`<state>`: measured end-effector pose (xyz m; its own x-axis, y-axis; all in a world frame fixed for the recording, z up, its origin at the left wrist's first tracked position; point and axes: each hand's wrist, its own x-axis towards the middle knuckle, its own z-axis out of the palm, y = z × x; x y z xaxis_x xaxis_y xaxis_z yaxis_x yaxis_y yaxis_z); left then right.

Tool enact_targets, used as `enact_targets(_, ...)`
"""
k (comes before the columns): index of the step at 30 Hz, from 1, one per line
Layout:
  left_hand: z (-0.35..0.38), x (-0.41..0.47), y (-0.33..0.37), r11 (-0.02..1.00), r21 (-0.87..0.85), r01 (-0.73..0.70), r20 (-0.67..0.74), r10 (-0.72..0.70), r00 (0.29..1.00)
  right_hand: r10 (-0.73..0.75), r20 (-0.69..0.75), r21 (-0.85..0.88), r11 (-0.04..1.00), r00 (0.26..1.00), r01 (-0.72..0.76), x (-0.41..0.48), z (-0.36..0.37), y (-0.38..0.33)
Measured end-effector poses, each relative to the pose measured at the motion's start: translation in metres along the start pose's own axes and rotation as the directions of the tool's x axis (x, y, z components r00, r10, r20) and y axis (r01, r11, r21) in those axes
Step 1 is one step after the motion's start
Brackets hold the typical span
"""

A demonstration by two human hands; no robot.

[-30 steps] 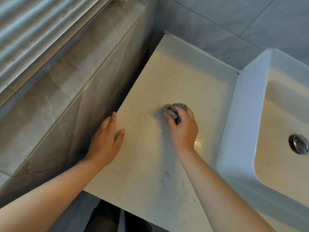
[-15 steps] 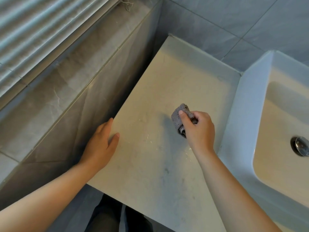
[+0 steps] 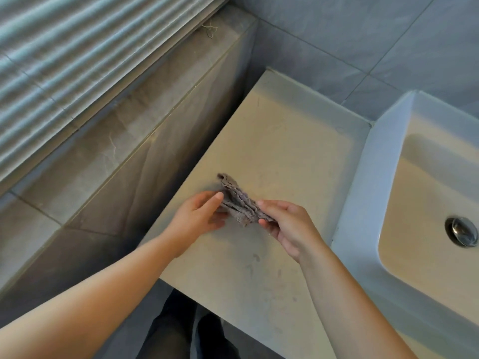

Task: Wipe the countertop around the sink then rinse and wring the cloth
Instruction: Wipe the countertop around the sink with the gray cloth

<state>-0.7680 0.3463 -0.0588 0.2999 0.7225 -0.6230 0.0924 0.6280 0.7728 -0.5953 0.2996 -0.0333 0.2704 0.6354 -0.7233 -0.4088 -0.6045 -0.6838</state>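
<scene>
The left hand (image 3: 197, 216) pinches the near-left edge of the grey cloth (image 3: 238, 203), thumb on top and fingers underneath, while the right hand (image 3: 287, 226) pinches the opposite end between thumb and curled fingers. The cloth is stretched between both hands in rumpled, lengthwise folds, with one loose corner sticking up and away from the person. It is held over the front part of the pale stone bench (image 3: 285, 151); whether its lowest fold touches the surface is hard to judge from this angle. A few faint dark smudges mark the bench nearer the front edge. Just to the right stands the white sink (image 3: 363, 177), its wall meeting the bench, with a metal drain (image 3: 462, 231) in the basin. To the left rises a marbled tile ledge (image 3: 103, 151) under a slatted blind (image 3: 77, 47), and grey wall tiles (image 3: 363, 35) close off the back. Dark trousers (image 3: 176, 327) show below the bench's front edge.
</scene>
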Motion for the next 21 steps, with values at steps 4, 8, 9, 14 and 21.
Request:
enact_targets(4, 0.003, 0.001, 0.009, 0.906, -0.41, 0.102, 0.0, -0.112, 0.994, 0.012, 0.07, 0.066, 0.998, 0.997, -0.017, -0.015, -0.004, -0.003)
enact_targets(8, 0.005, 0.0, 0.023, 0.948, -0.311, 0.063, -0.029, -0.076, 0.997, 0.096, 0.19, -0.043, 0.995, 0.977, -0.09, -0.023, -0.009, -0.004)
enact_targets(9, 0.007, -0.001, 0.027, 0.966, -0.254, 0.055, -0.027, -0.064, 0.998, 0.104, 0.189, -0.093, 0.992, 0.976, -0.088, -0.023, -0.008, -0.002)
enact_targets(14, 0.015, -0.001, 0.038, 0.995, -0.066, 0.079, 0.036, -0.077, 0.996, -0.083, 0.107, -0.21, 0.972, 0.991, 0.104, -0.018, -0.001, 0.008)
enact_targets(21, 0.011, 0.004, 0.037, 0.974, -0.091, 0.207, 0.029, -0.206, 0.978, -0.259, -0.033, -0.165, 0.954, 0.965, 0.25, -0.023, -0.002, 0.006)
